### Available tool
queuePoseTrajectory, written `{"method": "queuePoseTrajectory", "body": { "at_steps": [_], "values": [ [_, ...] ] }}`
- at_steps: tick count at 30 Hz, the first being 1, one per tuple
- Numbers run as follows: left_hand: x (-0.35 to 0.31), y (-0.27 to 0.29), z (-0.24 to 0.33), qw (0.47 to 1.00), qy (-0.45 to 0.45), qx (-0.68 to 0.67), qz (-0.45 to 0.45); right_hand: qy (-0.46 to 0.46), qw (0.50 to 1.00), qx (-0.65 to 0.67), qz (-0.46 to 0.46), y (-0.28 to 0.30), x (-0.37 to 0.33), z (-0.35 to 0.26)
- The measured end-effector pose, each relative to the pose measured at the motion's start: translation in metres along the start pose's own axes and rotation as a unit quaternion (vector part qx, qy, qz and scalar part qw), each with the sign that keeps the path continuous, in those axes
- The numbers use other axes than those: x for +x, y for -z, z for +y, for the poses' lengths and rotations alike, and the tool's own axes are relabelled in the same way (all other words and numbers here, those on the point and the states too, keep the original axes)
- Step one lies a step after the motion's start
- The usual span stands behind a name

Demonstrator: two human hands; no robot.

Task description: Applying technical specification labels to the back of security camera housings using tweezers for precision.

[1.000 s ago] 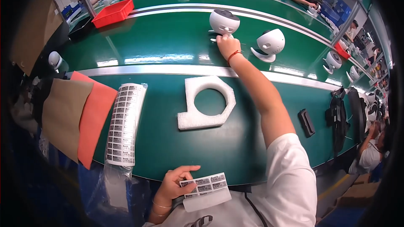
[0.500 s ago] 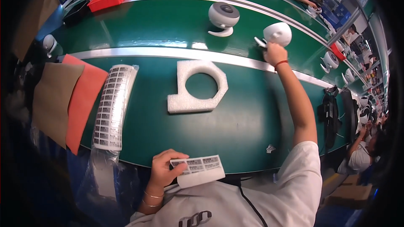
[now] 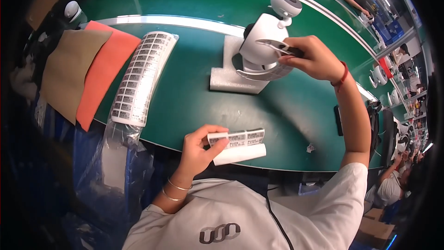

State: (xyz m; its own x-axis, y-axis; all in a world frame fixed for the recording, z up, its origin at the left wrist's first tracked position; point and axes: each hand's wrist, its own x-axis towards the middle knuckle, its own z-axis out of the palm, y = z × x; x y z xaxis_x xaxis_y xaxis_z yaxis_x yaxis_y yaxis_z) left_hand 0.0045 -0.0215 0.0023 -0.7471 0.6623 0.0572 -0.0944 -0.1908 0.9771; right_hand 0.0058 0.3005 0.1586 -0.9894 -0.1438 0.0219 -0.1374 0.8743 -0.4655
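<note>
Right hand (image 3: 317, 58): is grasping a white rounded device (image 3: 261, 41) by its curved stand, thumb and fingers pinching; a red cord (image 3: 341, 75) is circling the wrist.

White rounded device: is tilting over the foam block, its stand facing the right hand; whether it is fully resting in the foam, one cannot tell.

Foam block (image 3: 231, 81), white: is lying on the table (image 3: 194, 97), partly hidden beneath the device.

Left hand (image 3: 196, 153): is gripping a small label sheet (image 3: 245, 140) between thumb and fingers, near the table's front edge; the sheet's lower part is curling, blank and white. Two metal bangles (image 3: 175, 190) are circling the wrist.

Second white device (image 3: 286, 3): is standing beyond the held one, on the green surface past the metal strip (image 3: 185, 22).

Large label sheet (image 3: 134, 88): is lying at the left, clear plastic (image 3: 122, 134) hanging from its near end.

Salmon sheet (image 3: 106, 67): is lying left of the labels, partly under a brown sheet (image 3: 67, 74).

Paper scrap (image 3: 311, 148): is lying toward the right.

Dark case (image 3: 339, 120): is lying just beside the right forearm.
</note>
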Motion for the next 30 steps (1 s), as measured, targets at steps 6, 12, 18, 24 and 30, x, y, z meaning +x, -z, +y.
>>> {"method": "queuePoseTrajectory", "body": {
  "at_steps": [6, 12, 18, 24, 30],
  "values": [
    [0.003, -0.008, 0.009, 0.998, -0.026, -0.054, 0.034, 0.006, 0.965, -0.029, 0.261, -0.034, -0.015, -0.030],
    [-0.003, -0.005, 0.003, 0.999, -0.020, -0.017, 0.020, 0.148, 0.973, -0.019, 0.176, -0.120, -0.066, -0.078],
    [-0.002, -0.018, 0.013, 0.994, -0.105, 0.013, 0.002, 0.118, 0.958, 0.079, 0.250, -0.149, -0.085, -0.081],
    [0.001, -0.017, 0.001, 0.998, -0.035, 0.025, -0.045, 0.061, 0.941, 0.166, 0.287, -0.162, -0.088, -0.081],
    [0.006, -0.016, 0.005, 0.998, -0.032, 0.056, -0.008, -0.113, 0.912, 0.057, 0.391, -0.160, -0.123, -0.047]
  ]
}}
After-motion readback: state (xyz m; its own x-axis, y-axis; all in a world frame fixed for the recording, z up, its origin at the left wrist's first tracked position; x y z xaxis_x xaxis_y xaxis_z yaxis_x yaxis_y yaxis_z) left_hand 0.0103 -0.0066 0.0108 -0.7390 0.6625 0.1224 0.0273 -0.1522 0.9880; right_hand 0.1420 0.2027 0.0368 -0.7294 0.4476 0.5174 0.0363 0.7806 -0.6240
